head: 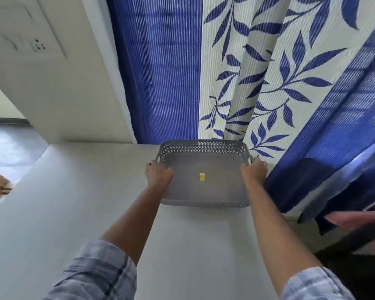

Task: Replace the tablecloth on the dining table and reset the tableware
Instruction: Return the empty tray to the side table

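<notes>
- Grey perforated tray [204,187]; white worktop [74,202] beneath it, blue leaf-print curtain [247,72] just behind.
- I see left hand [158,173] and right hand [254,172], fingers curled round its side handles.

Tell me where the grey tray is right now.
Head view, centre: the grey tray is at the far edge of the white table, gripped by the left hand and right hand, close to the leaf-print curtain.

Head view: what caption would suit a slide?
Grey tray gripped by left hand and right hand, over a pale table by blue curtains.
</notes>
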`<state>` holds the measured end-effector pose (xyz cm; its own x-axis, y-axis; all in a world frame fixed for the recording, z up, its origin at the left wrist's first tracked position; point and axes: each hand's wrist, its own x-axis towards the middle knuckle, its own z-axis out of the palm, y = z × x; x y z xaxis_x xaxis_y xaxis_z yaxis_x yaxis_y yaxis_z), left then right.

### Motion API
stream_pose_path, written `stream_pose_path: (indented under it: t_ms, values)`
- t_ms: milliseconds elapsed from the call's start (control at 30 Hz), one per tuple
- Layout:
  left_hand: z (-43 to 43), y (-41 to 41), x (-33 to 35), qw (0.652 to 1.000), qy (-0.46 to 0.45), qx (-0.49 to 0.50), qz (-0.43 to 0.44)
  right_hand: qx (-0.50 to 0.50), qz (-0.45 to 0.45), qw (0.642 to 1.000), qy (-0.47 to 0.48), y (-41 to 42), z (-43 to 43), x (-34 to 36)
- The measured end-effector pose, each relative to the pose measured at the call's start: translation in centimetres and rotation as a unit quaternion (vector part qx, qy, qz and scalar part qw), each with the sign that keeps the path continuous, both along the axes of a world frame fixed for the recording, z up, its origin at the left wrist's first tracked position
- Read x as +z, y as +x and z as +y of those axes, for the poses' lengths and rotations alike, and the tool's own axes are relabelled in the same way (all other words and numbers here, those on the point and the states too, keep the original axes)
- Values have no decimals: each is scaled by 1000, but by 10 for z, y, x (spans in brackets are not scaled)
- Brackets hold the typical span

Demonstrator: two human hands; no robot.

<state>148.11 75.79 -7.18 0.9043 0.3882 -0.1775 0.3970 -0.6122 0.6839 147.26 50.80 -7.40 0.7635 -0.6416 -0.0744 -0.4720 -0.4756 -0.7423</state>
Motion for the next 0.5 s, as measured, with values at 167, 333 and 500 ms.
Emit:
stream_pose_path:
  t_ms: [167,333,500]
  values:
    - [-8,46,-17,1000,1,-8,24,10,11,1000,12,45,-7,-16]
    - [-12,63,-28,1000,11,-11,8,12,10,1000,0,60,-10,-27]
    - [-19,56,-25,999,49,1,7,23,35,999,-21,57,-8,-26]
